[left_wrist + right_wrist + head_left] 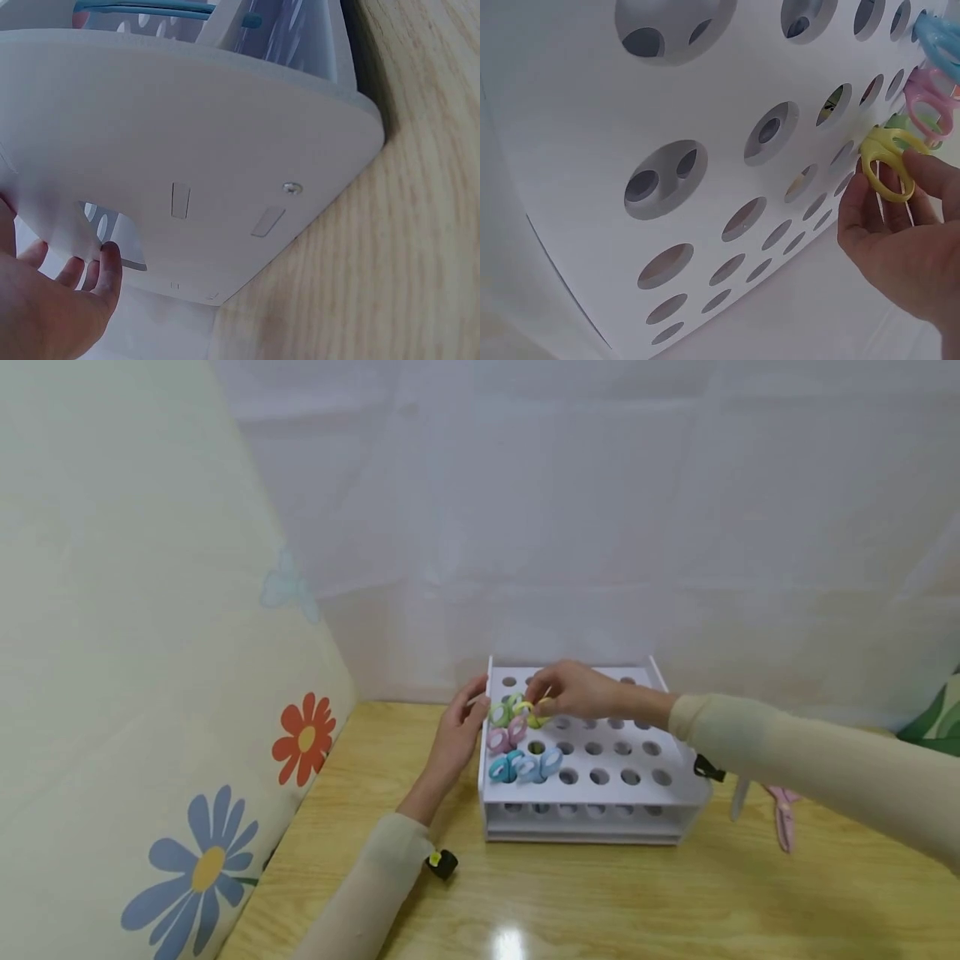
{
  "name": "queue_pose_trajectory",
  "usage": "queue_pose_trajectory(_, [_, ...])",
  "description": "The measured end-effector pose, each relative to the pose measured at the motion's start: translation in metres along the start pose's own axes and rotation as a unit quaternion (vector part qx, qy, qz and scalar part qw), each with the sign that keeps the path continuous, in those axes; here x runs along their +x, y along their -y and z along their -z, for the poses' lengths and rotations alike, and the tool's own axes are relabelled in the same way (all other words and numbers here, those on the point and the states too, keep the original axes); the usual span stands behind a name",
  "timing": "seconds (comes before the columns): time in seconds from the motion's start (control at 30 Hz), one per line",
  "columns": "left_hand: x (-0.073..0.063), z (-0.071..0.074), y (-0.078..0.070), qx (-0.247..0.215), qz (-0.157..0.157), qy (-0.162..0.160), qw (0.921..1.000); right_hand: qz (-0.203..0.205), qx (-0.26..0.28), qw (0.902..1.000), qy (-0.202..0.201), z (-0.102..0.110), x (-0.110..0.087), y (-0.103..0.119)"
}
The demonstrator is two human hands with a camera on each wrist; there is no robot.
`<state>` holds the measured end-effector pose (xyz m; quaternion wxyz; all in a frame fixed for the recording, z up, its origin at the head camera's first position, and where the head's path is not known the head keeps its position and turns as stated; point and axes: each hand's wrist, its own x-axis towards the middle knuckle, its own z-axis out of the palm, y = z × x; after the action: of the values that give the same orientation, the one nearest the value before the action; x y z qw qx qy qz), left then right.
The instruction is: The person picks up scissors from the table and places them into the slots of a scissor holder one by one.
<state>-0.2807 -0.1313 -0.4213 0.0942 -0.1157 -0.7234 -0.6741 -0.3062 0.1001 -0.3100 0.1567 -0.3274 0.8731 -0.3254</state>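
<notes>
A white rack (600,787) with rows of round holes stands on the table. My right hand (573,689) pinches the yellow handle of a pair of scissors (885,161), whose lower end meets a hole in the rack's top. Beside it stand scissors with green handles (500,714), pink handles (498,740), teal handles (498,768) and light blue handles (551,762), all at the rack's left end. My left hand (456,731) rests at the left side panel (150,135), fingertips by its cut-out, fingers loosely bent.
To the right of the rack, partly under my right forearm, lie a pink-handled tool (784,822) and a grey blade-like piece (739,797) on the wooden table (600,902). A pale curtain (562,527) hangs behind; a flower-printed panel (165,652) stands at left.
</notes>
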Motion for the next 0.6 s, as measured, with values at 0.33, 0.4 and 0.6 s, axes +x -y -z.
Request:
queue_pose_trajectory(0.33, [-0.001, 0.003, 0.008, 0.002, 0.012, 0.006, 0.9999, -0.038, 0.002, 0.9992, 0.009, -0.001, -0.006, -0.009])
queue_pose_trajectory(0.4, [0.000, 0.005, 0.010, 0.004, 0.012, 0.006, 0.9999, -0.037, -0.004, 0.9992, 0.010, 0.001, -0.008, -0.011])
queue_pose_trajectory(0.6, [0.006, 0.008, 0.015, 0.010, 0.011, 0.005, 0.9999, -0.014, -0.021, 0.9997, 0.000, 0.012, -0.020, -0.015])
